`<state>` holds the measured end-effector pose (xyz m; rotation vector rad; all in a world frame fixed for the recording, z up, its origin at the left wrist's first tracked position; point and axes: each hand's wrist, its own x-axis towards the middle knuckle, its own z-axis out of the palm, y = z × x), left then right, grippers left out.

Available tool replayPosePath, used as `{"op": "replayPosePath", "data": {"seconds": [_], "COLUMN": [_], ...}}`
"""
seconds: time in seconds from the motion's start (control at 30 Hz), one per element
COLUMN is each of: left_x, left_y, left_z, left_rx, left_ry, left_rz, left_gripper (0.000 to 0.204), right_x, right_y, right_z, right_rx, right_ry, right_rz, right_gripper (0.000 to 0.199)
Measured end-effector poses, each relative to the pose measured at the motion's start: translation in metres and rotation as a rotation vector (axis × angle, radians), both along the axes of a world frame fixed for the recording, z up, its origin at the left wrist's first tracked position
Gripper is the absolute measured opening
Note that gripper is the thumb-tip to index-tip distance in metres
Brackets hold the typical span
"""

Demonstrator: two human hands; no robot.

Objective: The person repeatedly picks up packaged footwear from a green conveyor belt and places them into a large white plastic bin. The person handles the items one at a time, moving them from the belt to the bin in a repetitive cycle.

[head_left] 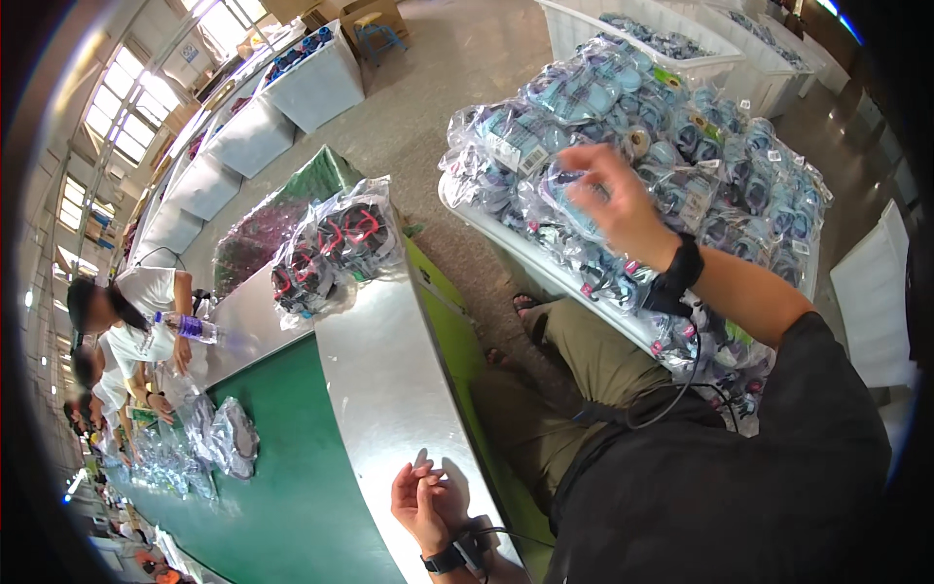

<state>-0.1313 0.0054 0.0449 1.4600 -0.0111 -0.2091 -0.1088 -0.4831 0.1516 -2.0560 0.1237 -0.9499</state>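
My left hand (420, 508), loosely curled with its fingers apart and nothing in it, is over the metal edge (379, 389) of the green conveyor belt (302, 467). Slightly blurred, my right hand (623, 206) reaches above a heaped white bin (486, 216) with its fingers extended and nothing visible in them. Below it lie clear-bagged light-blue shoes (574, 92), some bags carrying white labels. Whether the fingers touch a bag cannot be made out. Bagged black shoes with red straps (350, 234) lie at the far end of the metal edge, away from both hands.
More bagged shoes (233, 438) lie on the belt at left, near co-workers in white shirts (146, 302) and a clear bottle with a purple label (190, 327). White bins (311, 83) line the far left; another filled bin (642, 34) stands behind the heap. Cables run from my wrists.
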Motion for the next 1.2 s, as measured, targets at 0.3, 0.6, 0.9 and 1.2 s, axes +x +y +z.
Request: {"op": "replayPosePath", "data": {"seconds": [0.3,0.6,0.9,1.2], "left_x": [0.009,0.047,0.218,0.373], "left_y": [0.012,0.059,0.220,0.367], "left_z": [-0.003,0.023,0.025,-0.036], "left_rx": [0.005,0.046,0.558,1.350], "left_ry": [0.084,0.280,0.034,-0.124], "left_rz": [-0.028,-0.086,0.375,0.344], "left_gripper": [0.034,0.034,0.048,0.067], "right_x": [0.101,0.127,0.131,0.136], "right_y": [0.221,0.289,0.286,0.286], "right_z": [-0.073,-0.115,-0.109,-0.112], "right_rx": [0.064,-0.024,0.006,-0.083], "right_ry": [0.270,0.339,0.401,0.325], "right_rz": [0.728,0.581,0.640,0.599], "right_gripper": [0.018,0.016,0.018,0.020]}}
